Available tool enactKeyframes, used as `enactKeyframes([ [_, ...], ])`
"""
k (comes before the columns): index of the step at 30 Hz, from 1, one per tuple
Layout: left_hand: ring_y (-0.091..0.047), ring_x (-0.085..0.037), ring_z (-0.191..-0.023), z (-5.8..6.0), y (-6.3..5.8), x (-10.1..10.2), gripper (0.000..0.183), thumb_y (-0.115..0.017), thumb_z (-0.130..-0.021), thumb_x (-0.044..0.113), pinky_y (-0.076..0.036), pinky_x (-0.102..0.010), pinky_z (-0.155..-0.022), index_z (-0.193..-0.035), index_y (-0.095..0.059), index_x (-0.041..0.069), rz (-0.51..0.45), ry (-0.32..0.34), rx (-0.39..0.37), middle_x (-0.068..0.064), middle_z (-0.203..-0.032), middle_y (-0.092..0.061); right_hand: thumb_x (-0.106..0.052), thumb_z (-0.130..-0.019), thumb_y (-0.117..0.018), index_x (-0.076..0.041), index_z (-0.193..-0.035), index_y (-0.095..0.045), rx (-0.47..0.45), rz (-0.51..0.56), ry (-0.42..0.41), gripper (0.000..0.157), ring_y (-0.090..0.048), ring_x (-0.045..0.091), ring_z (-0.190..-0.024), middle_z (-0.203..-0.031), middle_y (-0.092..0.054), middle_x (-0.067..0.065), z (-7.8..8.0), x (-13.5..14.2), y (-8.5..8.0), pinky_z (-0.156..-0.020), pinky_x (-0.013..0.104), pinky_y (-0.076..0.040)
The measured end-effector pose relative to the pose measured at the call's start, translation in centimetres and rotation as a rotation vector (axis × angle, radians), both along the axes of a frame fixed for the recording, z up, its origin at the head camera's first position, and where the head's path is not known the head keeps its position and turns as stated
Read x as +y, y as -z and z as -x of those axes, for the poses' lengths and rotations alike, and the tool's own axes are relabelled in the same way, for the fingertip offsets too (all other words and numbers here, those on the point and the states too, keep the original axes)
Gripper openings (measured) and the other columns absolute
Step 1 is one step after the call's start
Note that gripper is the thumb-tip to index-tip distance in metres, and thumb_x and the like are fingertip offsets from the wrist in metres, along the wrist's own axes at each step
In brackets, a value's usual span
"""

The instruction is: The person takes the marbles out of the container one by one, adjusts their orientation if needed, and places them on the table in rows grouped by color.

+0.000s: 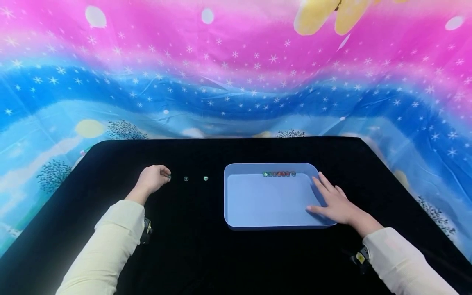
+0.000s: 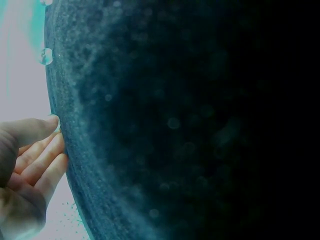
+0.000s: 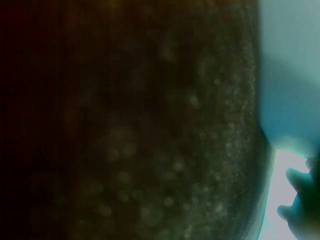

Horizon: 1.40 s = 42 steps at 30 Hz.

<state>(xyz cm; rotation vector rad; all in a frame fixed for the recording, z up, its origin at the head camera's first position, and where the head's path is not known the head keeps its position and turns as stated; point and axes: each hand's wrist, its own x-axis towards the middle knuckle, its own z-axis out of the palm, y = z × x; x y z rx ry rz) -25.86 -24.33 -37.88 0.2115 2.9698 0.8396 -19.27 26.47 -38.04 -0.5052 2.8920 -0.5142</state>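
My left hand (image 1: 153,179) is at the left of the black table, with a small clear glass marble (image 2: 58,123) at its thumb tip and fingertips. To its right lie two more glass marbles, a dark-patterned one (image 1: 186,178) and a greenish one (image 1: 205,178). A light blue tray (image 1: 269,225) stands right of centre. Along its far side inside, several glass marbles (image 1: 279,174), green and red, sit in a tight row. My right hand (image 1: 337,205) lies over the tray's right rim, fingers spread and straight, thumb reaching over the inside.
A black cloth (image 1: 184,254) covers the table. Behind it hangs a pink and blue backdrop (image 1: 236,94) with snowflakes and trees, close to the table's far edge.
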Motion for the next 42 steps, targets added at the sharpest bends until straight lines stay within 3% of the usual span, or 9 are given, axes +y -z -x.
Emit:
enactKeyframes([
  [13,-0.054,-0.030,-0.089,0.0,-0.2,-0.4,0.025,-0.056,-0.083,0.008,-0.044,-0.040,-0.073,-0.105,-0.055,-0.005,-0.075,0.010,-0.086,-0.018,-0.097,-0.058,-0.051,-0.078,-0.053,0.000,-0.138,-0.008,-0.010,0.010,-0.004,0.091,-0.003,0.040,-0.125,-0.141,0.009,0.020,0.0,0.0,-0.1,-0.091,0.062,-0.003],
  [23,-0.052,-0.033,-0.097,-0.3,-0.8,-0.2,0.031,-0.056,-0.083,0.009,-0.042,-0.043,-0.078,-0.110,-0.053,-0.005,-0.103,0.006,-0.030,-0.022,-0.106,-0.055,-0.053,-0.078,-0.053,-0.001,-0.138,-0.007,-0.013,0.009,-0.002,0.092,-0.003,0.041,-0.125,-0.141,0.010,0.019,-0.2,0.0,-0.1,-0.091,0.062,-0.003],
  [34,-0.053,-0.030,-0.097,-1.0,-2.0,0.5,0.032,-0.054,-0.085,0.010,-0.045,-0.039,-0.076,-0.114,-0.051,-0.003,-0.192,0.024,-0.050,-0.021,-0.111,-0.053,-0.054,-0.078,-0.052,0.000,-0.138,-0.007,-0.007,0.004,-0.001,0.092,-0.003,0.041,-0.125,-0.141,0.009,0.020,-0.2,0.0,-0.2,-0.091,0.062,-0.003],
  [42,-0.052,-0.028,-0.100,-1.1,-2.3,2.0,0.033,-0.057,-0.084,0.014,-0.043,-0.040,-0.079,-0.114,-0.052,0.000,-0.265,0.078,-0.020,-0.018,-0.111,-0.054,-0.054,-0.077,-0.053,-0.001,-0.138,-0.008,-0.002,0.005,0.000,0.092,-0.004,0.041,-0.125,-0.141,0.008,0.019,-0.2,0.0,-0.1,-0.091,0.062,-0.004],
])
